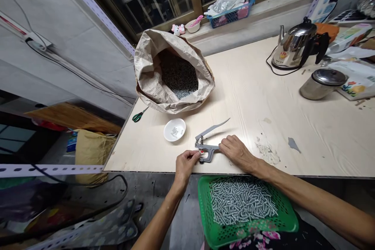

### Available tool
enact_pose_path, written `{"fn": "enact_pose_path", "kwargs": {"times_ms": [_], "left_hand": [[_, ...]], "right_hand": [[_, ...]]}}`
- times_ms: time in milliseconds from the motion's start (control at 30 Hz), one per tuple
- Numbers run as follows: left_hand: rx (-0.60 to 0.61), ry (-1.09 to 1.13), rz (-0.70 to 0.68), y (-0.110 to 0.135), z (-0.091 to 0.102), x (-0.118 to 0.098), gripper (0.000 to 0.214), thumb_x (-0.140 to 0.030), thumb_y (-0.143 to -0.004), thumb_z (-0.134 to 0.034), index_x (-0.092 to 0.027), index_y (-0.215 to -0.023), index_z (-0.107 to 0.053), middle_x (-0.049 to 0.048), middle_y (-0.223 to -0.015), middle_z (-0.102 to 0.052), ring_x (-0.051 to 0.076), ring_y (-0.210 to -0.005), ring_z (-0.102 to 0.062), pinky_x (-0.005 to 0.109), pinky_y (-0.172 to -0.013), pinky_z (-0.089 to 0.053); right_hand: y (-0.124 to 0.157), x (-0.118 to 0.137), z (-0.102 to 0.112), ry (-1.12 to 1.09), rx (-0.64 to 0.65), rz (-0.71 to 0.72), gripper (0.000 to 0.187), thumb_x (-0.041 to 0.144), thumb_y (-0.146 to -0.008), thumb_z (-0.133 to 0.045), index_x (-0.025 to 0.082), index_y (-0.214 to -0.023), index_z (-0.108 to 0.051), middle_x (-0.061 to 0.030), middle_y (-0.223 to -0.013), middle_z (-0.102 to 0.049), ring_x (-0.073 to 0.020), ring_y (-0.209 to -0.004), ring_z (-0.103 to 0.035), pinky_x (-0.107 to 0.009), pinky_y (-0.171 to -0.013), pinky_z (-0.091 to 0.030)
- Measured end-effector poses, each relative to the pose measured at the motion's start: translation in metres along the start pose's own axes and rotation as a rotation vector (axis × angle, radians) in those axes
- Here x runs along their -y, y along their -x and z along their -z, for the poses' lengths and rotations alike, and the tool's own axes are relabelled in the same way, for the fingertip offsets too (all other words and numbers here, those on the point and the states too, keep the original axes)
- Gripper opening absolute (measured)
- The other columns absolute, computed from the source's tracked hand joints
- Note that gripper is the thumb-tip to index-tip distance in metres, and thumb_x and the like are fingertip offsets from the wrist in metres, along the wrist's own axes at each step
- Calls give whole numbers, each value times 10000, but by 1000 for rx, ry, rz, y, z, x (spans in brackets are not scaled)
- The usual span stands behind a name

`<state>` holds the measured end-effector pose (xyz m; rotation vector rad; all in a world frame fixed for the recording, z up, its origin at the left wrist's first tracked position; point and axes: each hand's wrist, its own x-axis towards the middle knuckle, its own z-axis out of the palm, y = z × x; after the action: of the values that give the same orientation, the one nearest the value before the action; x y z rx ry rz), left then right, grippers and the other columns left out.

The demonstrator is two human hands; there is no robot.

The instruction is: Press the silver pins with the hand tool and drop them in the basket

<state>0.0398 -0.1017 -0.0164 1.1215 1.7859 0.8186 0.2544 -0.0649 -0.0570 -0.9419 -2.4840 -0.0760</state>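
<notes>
A grey hand press tool [208, 140] lies on the pale wooden table [293, 125] near its front edge, its long lever raised up and to the right. My left hand [184, 163] pinches something small at the tool's jaw, too small to name. My right hand [236, 151] rests on the rear end of the tool's base, fingers curled over it. Just behind and left of the tool sits a small white bowl [174, 129] with a few small metal parts in it.
A big paper sack [172, 72] full of small metal parts stands at the back left, green-handled scissors [139, 115] beside it. A green basket [244, 209] of metal springs sits on my lap below the table edge. An electric kettle [295, 43] and steel container [322, 83] stand far right.
</notes>
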Motion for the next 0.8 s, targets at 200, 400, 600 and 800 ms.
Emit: {"fn": "enact_pose_path", "kwargs": {"times_ms": [200, 400, 600, 800], "left_hand": [[-31, -72, -1, 3, -5, 2, 403, -495, -640, -673, -113, -759, -719, 44, -636, -671, 152, -607, -575, 245, -591, -422], [-9, -82, 38, -2, -4, 4, 376, -475, -599, -679, -117, -711, -708, 36, -627, -661, 135, -568, -552, 244, -560, -420], [222, -134, 250, -14, 3, 0, 352, -455, -544, -702, -119, -634, -648, -54, -456, -479, 64, -423, -372, 213, -442, -330], [395, -278, 270, -18, 8, -4, 349, -473, -563, -686, -151, -525, -556, -75, -397, -397, 58, -402, -328, 219, -437, -285]], "right_hand": [[1, -1, -3, 54, -61, -8, 255, 140, -958, -381, 184, -768, -544, -20, -721, -529, -182, -724, -377, -341, -680, -249], [2, -1, -5, 71, -80, -22, 200, 156, -940, -442, 185, -765, -535, -19, -712, -520, -185, -721, -371, -341, -682, -229], [3, -2, -8, 48, -39, -19, 183, 165, -933, -463, 183, -767, -538, -19, -724, -531, -187, -727, -376, -341, -678, -225], [5, -1, -10, -20, 2, -24, 184, 182, -934, -467, 180, -768, -547, -23, -731, -546, -183, -733, -389, -335, -666, -208]]}}
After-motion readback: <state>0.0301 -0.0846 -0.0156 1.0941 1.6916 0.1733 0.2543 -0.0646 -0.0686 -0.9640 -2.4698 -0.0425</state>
